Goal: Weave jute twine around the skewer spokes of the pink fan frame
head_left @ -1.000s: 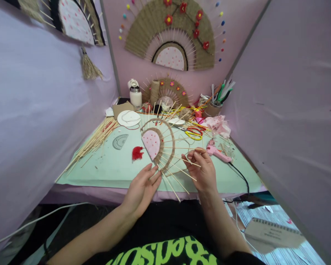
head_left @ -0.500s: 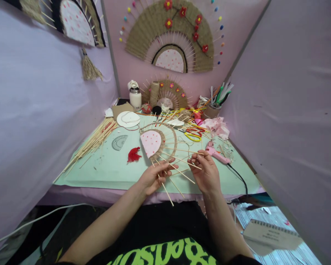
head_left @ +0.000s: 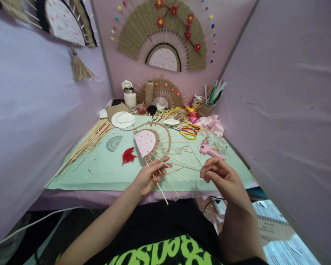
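My left hand [head_left: 151, 176] grips the lower end of a small fan frame [head_left: 169, 141] made of thin sticks, with twine woven round them in an arc. At the frame's core is a pink half-disc [head_left: 145, 142] with red dots and a twine border. Off to the right, my right hand [head_left: 216, 175] pinches a length of twine [head_left: 186, 168] that runs back to the frame. Several sticks fan outward between the two hands. A red tassel [head_left: 128, 156] lies left of the frame.
A pink glue gun [head_left: 211, 150] lies right of the frame, behind my right hand. Yellow-handled scissors [head_left: 188, 135] rest farther back. Loose sticks [head_left: 84, 147] and a protractor [head_left: 114, 143] lie at left. A bottle [head_left: 130, 97] and a tool pot [head_left: 206, 109] stand at the back.
My right hand has pulled away from the sticks, rightward, drawing the twine out. The left hand still holds the fan frame. The whole view has shifted slightly.
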A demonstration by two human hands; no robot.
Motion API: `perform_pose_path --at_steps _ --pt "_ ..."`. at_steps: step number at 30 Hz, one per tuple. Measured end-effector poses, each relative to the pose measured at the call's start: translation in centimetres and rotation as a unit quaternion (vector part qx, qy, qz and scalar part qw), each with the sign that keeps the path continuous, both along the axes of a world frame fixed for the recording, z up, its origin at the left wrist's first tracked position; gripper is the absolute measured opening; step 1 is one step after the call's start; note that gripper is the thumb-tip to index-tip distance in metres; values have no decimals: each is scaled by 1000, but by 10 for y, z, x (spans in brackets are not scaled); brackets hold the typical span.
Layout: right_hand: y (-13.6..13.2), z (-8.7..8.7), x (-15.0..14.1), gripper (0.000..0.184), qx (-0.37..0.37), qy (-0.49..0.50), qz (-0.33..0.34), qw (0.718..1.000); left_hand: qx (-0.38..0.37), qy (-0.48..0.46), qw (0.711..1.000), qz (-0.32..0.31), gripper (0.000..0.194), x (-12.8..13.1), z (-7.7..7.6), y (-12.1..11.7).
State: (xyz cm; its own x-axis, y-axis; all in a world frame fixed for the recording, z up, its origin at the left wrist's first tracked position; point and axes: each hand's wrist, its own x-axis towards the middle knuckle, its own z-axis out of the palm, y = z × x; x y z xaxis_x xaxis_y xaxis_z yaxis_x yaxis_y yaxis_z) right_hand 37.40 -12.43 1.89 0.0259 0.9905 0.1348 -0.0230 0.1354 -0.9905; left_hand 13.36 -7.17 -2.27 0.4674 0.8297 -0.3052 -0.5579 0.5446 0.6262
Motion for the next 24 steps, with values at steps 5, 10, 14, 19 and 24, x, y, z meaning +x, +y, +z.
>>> perform_pose_path --at_steps 5,10,14,19,24 --pt "19 -7 -8 23 -8 114 -82 990 7 -5 1000 -7 27 1 0 -1" --pt "45 -26 -9 29 -69 186 -105 975 -17 -5 1000 3 27 0 1 -2" --pt "67 -33 -23 33 -115 276 -74 952 -45 -54 997 -33 38 -7 4 -1" --pt "97 -36 -53 27 -144 336 -60 929 -31 -82 993 -79 46 -11 4 -1" --pt "98 -36 -68 23 -167 399 -72 899 2 -83 992 -94 43 -6 -5 -5"
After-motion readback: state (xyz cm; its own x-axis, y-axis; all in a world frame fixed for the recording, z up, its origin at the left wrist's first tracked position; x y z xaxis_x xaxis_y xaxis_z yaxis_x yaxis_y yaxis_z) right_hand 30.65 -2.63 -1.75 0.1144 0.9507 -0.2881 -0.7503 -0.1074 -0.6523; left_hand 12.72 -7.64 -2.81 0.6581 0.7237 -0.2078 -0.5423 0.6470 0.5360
